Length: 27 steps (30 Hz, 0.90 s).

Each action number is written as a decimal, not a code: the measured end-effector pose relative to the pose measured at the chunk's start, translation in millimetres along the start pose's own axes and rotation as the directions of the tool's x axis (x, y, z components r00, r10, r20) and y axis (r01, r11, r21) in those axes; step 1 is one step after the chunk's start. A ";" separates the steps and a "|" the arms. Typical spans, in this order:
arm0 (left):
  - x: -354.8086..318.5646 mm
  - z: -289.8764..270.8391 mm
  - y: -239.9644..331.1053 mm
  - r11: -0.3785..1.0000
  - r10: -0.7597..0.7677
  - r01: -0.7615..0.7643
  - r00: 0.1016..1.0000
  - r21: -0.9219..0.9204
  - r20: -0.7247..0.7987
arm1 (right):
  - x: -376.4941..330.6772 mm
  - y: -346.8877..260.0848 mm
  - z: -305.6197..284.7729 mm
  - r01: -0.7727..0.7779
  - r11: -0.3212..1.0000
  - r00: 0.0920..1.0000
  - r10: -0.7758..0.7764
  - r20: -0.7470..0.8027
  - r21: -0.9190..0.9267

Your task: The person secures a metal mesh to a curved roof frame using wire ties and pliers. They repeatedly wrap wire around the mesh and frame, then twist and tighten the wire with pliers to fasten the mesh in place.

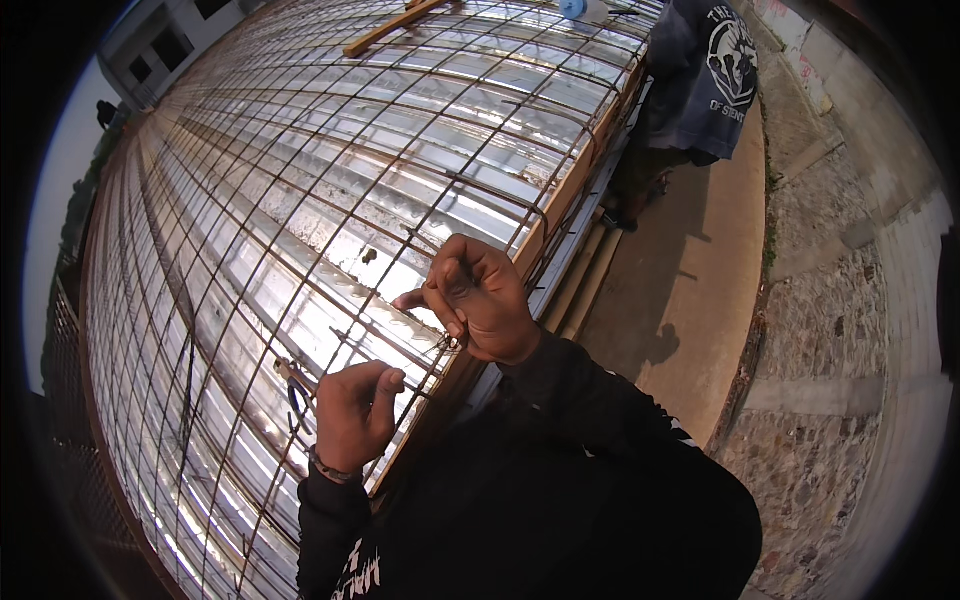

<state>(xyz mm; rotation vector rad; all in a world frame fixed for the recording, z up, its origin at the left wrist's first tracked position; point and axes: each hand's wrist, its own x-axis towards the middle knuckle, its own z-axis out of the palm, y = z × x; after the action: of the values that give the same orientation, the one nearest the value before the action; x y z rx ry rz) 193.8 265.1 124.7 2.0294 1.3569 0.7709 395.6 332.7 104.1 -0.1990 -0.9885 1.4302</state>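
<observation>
My right hand [482, 305] is closed above the edge of a rusty steel bar mesh [300, 262], its fingers curled in a pinch. A thin metal rod [424, 241] shows just past its knuckles; whether it is gripped is unclear. My left hand [355, 415] is lower and to the left, closed with the thumb pressed along the fingers. What either hand holds, if anything, is hidden. Next to the left hand's knuckles are pliers [296, 388] with dark blue handles, over the mesh. A bit of tie wire [446, 343] shows at the bars under my right hand.
Ribbed shiny metal sheets [250, 165] lie beneath the mesh. A wooden edge board [560, 200] runs along its right side. Beyond it, a person in a dark shirt [690, 90] stands on the concrete walkway [690, 300]. A timber piece [395, 27] and a bottle [590, 10] lie farther off.
</observation>
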 end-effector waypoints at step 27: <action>0.2 -24.8 -13.7 0.916 0.089 -0.084 0.996 0.392 0.005 | -26.9 14.6 -25.3 -0.171 0.573 0.762 0.592 0.261 -0.802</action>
<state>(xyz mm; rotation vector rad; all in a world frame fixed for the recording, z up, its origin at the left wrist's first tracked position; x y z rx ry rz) 167.4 273.3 131.4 2.4100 1.5341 0.5821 406.2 322.9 67.1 -0.7242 -2.0880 1.4231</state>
